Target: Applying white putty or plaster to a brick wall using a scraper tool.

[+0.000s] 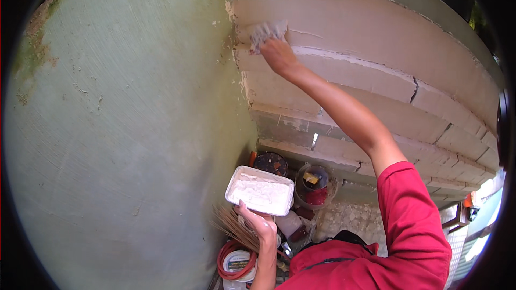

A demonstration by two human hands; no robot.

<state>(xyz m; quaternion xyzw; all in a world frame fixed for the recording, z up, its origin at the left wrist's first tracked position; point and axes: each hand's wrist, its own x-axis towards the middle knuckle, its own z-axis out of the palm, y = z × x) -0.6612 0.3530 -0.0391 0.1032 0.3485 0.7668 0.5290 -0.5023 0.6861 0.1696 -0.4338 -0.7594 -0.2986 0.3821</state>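
Observation:
On the left, my left hand (262,224) supports a white rectangular tub (291,204) from below, its thumb against the near side. White putty (260,193) fills much of the tub, its surface scraped and uneven. My right arm stretches up to the wall, where my right hand (278,55) is closed on a putty-smeared spreader (270,32). This spreader is pale grey, broad and slightly blurred, pressed against the pinkish wall (333,13) close to the corner. My fist hides its grip.
A greenish plastered wall (134,129) rises at the left. Ridges and cracks cross the pinkish wall. Below are a round bucket (334,190), a dark speckled round container (271,162), a stick broom (234,228) and a coiled red hose (222,258). Tiled floor (349,220) shows beyond.

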